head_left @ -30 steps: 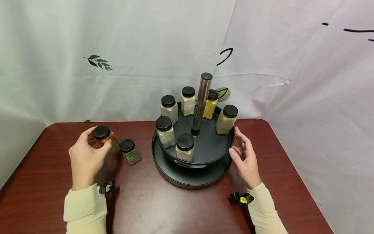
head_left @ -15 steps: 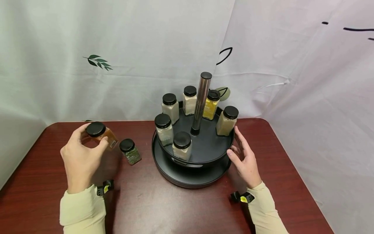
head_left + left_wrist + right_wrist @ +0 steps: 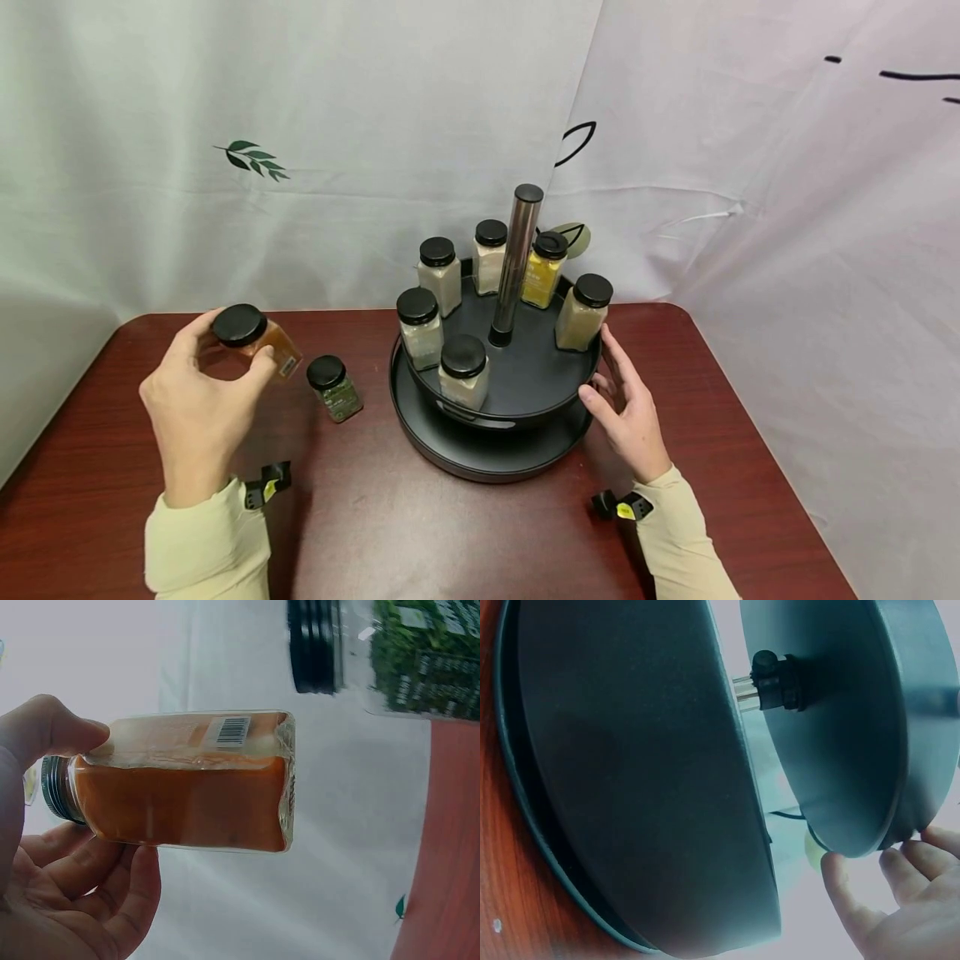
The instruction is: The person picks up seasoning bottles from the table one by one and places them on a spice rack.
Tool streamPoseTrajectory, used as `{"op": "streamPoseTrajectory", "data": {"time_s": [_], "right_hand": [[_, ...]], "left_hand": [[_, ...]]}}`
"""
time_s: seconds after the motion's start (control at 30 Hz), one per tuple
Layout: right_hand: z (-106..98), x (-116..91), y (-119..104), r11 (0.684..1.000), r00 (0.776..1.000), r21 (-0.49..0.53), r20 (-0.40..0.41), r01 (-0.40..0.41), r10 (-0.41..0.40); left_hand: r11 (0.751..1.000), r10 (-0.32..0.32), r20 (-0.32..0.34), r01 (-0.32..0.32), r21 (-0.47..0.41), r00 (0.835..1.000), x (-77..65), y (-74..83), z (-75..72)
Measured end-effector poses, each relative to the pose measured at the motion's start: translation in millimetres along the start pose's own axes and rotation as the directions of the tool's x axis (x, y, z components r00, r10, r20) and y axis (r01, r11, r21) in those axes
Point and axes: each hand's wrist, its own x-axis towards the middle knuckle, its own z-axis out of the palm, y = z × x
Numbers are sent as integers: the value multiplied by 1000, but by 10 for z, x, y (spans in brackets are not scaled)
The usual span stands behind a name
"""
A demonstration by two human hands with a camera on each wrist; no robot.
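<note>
My left hand (image 3: 197, 408) holds a spice jar (image 3: 276, 340) of orange-brown powder, black-lidded and tilted above the table. In the left wrist view, thumb and fingers grip this jar near its lid, and a barcode shows. Beside it stands a jar of green dried herbs (image 3: 341, 396). My right hand (image 3: 630, 412) touches the right rim of the upper tray (image 3: 543, 379) of a black two-tier turntable, thumb apart from the other fingers. In the right wrist view, those fingertips rest at the tray's outer edge. Several black-lidded spice jars stand around that tray, including a yellow one (image 3: 542, 277).
The wider lower tray (image 3: 487, 462) rests on the reddish-brown table (image 3: 390, 533). A metal post (image 3: 516, 267) rises from the middle of the upper tray. White cloth (image 3: 360, 208) hangs behind the table and along its right side.
My left hand has drawn the orange-brown jar leftward and tilted it more. The upper tray has turned slightly, its front jars shifting left and its back jars right. My right hand stays at the rim.
</note>
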Motion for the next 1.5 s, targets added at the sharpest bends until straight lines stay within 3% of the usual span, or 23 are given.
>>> {"op": "streamPoseTrajectory", "data": {"time_s": [0.37,1.0,1.2,1.5], "right_hand": [[-20,0,-6,1000,1000,-26,14,-16,16],[-9,-11,-24,999,1000,-34,-3,-8,8],[-17,-19,-16,999,1000,-43,-3,-15,15],[-24,-15,-2,998,1000,-55,-8,-11,11]], "left_hand": [[997,22,-15,-23,-68,1000,-24,197,-83],[980,128,-11,-128,-153,992,-81,547,-106],[962,161,-46,-167,-216,986,-65,681,-63],[919,229,-39,-229,-322,973,-41,899,19]]}}
